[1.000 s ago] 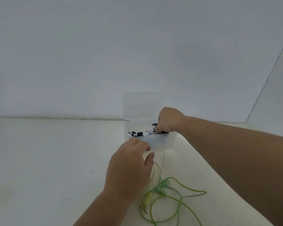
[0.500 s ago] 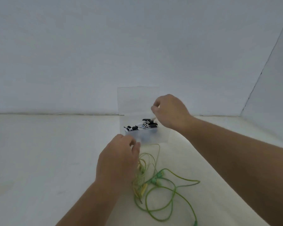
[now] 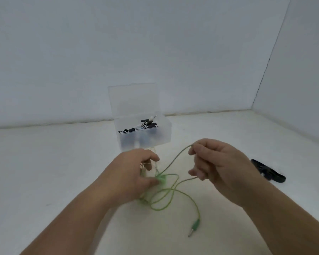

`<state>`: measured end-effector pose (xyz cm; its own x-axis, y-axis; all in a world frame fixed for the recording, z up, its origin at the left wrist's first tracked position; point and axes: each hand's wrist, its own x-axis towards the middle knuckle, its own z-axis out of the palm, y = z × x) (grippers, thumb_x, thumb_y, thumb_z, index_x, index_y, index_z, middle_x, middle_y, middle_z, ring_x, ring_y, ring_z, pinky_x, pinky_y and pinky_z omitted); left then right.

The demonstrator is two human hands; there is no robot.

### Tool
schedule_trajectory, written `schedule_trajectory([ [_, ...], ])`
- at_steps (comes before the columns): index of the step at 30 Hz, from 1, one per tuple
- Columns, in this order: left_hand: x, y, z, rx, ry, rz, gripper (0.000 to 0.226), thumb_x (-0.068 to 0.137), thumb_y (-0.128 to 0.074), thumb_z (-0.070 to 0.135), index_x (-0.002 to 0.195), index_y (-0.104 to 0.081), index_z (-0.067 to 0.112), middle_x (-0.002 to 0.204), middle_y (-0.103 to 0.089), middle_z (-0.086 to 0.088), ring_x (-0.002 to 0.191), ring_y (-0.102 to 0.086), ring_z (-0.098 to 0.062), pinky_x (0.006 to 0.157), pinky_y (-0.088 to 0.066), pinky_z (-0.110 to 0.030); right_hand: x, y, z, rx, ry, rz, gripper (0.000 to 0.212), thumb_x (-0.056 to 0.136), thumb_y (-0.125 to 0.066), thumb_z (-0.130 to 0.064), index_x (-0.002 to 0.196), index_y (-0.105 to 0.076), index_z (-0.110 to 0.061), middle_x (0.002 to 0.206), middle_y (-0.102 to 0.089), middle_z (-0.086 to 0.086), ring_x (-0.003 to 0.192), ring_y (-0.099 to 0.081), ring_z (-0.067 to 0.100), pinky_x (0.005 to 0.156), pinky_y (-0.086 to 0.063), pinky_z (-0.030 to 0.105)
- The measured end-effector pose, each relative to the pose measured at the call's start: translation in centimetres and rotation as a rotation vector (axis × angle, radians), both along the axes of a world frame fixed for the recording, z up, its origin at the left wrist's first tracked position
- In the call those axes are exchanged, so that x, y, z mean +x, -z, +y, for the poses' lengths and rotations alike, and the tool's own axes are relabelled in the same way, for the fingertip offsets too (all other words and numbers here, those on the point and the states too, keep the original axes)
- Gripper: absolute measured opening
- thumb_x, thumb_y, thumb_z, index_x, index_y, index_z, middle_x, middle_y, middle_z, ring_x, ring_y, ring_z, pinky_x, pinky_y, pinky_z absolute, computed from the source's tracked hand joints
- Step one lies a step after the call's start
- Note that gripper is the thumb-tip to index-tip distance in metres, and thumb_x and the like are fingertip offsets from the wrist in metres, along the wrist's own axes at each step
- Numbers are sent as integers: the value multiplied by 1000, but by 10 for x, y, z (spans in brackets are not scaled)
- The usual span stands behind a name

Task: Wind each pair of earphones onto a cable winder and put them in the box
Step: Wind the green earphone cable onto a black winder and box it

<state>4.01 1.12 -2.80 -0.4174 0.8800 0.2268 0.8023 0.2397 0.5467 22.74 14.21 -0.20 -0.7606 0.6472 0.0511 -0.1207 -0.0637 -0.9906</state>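
Observation:
A clear plastic box (image 3: 165, 133) stands open on the white table, lid upright, with wound black-and-white earphones (image 3: 145, 124) inside. In front of it lies a loose green earphone cable (image 3: 170, 198), its plug (image 3: 194, 226) pointing toward me. My left hand (image 3: 133, 175) pinches the green cable near its small junction piece. My right hand (image 3: 215, 166) holds a length of the same cable, lifted off the table, between curled fingers. A black cable winder (image 3: 267, 171) lies on the table to the right of my right hand.
White walls close the table at the back and on the right. Bare table surface stretches to the left of the box and my arms.
My right hand left the box and came back to grip the green cable. My left hand let go of the box front and took the cable. The view tilted down.

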Motion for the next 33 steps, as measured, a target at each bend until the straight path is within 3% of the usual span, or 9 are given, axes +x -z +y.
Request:
schedule_trajectory([
  [3, -13, -4, -2, -27, -88, -85, 21, 73, -83, 32, 86, -71, 43, 75, -61, 12, 69, -57, -1, 64, -45, -16, 14, -10, 17, -132, 41, 122, 18, 81, -59, -24, 82, -71, -11, 57, -25, -2, 41, -21, 10, 42, -29, 23],
  [7, -34, -8, -6, 89, -300, -103, 16, 79, -80, 18, 68, -74, 30, 51, -48, 9, 47, -44, -9, 52, -35, -28, 30, -17, 45, -213, 187, 204, 18, 84, -58, -25, 88, -70, -13, 59, -22, -5, 39, -18, 7, 40, -13, 22],
  [10, -49, -11, -13, 99, -597, -15, 17, 81, -73, 12, 77, -69, 28, 71, -58, -2, 60, -55, -19, 55, -38, -29, 37, -20, 55, -204, 260, 210, 21, 95, -54, -26, 92, -71, -14, 60, -22, -4, 40, -18, 9, 37, -16, 21],
  [13, -48, -15, -14, -44, -702, 190, 41, 76, -74, 15, 113, -66, 29, 107, -54, -6, 99, -54, -29, 78, -44, -37, 33, -17, 49, -111, 226, 151, 28, 99, -48, -25, 95, -72, -11, 60, -24, -2, 42, -17, 10, 41, -13, 24],
  [17, -16, -22, -7, 148, -363, 327, 76, 56, -59, 13, 131, -62, 24, 138, -47, -2, 130, -40, -23, 110, -28, -35, 22, -10, 35, 104, 167, -24, 39, 101, -47, -30, 87, -76, -8, 59, -31, 1, 48, -21, 14, 48, -15, 30],
  [21, 18, -19, -4, 13, 51, 189, 74, 65, -46, 10, 131, -56, 41, 131, -50, 30, 123, -42, 9, 102, -27, -3, 19, -3, 39, 353, 422, -181, 29, 95, -63, -30, 76, -77, -15, 51, -38, -1, 47, -33, 14, 54, -30, 31],
  [28, 2, -17, 0, -142, -57, 324, 25, 92, -61, 37, 117, -64, 37, 103, -62, 18, 89, -53, -5, 83, -41, -20, 27, -2, 50, 511, 754, -293, 16, 94, -61, -14, 84, -73, -20, 44, -50, -10, 33, -37, 9, 49, -29, 23],
  [30, 0, -19, -2, -191, -47, 340, 26, 95, -52, 52, 101, -68, 33, 96, -64, 15, 93, -56, -7, 98, -38, -24, 25, -1, 49, 610, 791, -378, 18, 94, -59, -11, 87, -72, -22, 61, -60, -6, 40, -45, 9, 53, -33, 24],
  [33, 1, -22, -6, -389, -39, 389, 35, 97, -46, 54, 88, -64, 26, 94, -62, 12, 104, -52, -4, 121, -3, -38, 23, 3, 47, 696, 807, -495, 20, 93, -56, -11, 95, -71, -24, 78, -64, -2, 63, -55, 21, 65, -42, 30],
])
